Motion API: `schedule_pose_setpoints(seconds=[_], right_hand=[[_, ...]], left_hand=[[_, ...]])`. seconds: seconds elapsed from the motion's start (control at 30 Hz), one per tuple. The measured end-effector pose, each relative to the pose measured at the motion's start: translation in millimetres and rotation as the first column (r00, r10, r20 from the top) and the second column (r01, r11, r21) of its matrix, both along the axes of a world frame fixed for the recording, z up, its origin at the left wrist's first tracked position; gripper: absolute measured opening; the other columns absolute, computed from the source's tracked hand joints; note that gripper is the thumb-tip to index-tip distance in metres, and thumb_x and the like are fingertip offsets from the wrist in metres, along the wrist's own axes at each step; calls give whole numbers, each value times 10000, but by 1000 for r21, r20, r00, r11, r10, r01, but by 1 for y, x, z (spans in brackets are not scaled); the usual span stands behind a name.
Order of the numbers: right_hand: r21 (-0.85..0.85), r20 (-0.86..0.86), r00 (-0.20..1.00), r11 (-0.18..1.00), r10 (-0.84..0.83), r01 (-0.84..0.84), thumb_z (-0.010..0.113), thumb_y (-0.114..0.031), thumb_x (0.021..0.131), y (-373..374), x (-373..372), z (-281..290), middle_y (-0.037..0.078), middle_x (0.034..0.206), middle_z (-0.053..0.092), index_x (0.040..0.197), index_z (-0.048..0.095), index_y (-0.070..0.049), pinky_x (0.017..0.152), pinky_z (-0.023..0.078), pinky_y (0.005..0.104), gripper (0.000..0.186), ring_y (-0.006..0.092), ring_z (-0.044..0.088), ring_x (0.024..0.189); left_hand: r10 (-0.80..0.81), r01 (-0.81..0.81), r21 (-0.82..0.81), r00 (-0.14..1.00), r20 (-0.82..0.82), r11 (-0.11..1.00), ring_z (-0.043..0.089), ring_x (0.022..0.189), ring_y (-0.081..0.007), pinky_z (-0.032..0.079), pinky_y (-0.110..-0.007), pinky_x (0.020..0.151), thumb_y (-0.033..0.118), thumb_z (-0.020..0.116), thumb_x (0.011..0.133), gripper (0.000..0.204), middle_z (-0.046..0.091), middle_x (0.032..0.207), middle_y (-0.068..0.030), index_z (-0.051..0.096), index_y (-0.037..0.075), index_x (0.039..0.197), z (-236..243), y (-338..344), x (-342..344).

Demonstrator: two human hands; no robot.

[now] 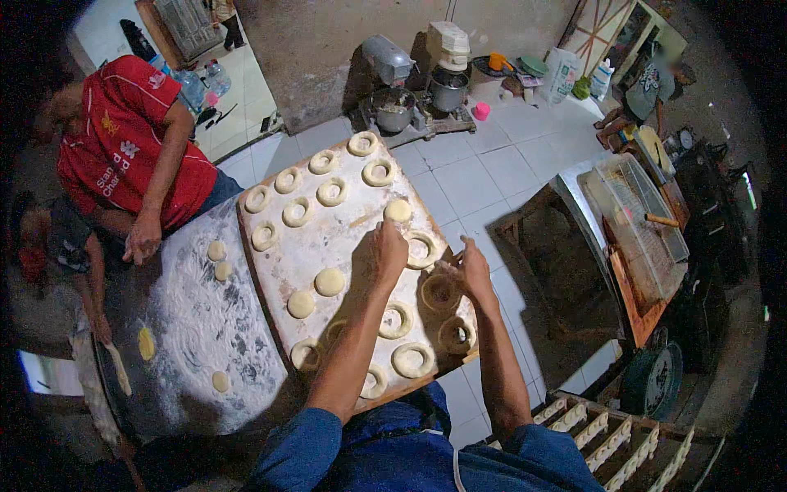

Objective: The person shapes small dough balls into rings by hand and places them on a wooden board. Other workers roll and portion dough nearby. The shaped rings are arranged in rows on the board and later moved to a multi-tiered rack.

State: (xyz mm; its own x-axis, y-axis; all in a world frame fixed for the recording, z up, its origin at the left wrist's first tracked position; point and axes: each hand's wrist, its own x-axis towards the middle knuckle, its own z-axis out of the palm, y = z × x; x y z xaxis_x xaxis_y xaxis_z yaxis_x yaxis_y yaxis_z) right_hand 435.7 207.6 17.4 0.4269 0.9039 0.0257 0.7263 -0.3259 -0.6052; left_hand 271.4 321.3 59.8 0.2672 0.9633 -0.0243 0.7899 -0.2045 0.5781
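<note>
The shirt (381,463) is blue, its sleeves short. A thin whitish cord (456,466) lies over it, bending once and running down the front. Left of the cord is the left sleeve (295,451), a dusty mid-blue, hemmed near the elbow; right of it, the right sleeve (537,459), similar in colour. Above the cord the cloth (430,406) darkens to navy, with soft folds. Forearms and both hands, left (392,250) and right (471,266), are bare.

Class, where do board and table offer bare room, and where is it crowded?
Board: between the paired large dough discs and the rings beyond. Table: between the paired small discs and the nearer single disc. Crowded: board's near end, among rings.
</note>
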Motion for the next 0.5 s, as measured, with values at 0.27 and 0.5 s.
schedule_pose_setpoints(seconds=[0.27,0.5], right_hand=[[245,-40,998,969,54,-42,721,-185,791,10,-54,22,157,935,591,1239,498,-65,704,479,397,514,277,583,788],[374,92,902,825,422,-424,471,-62,877,44,-147,-24,215,1112,572,1252,506,-2,898,440,437,381,374,530,1053]], left_hand=[[-44,20,120,980,194,993,634,920,-363,503,-443,787,265,725,767,384,656,983,-167,625,51,1069,-18,-15,-18],[290,-265,279,955,-55,923,487,1116,-449,368,-503,988,126,592,869,341,546,1169,-275,551,-27,1171,-3,-52,-189]])
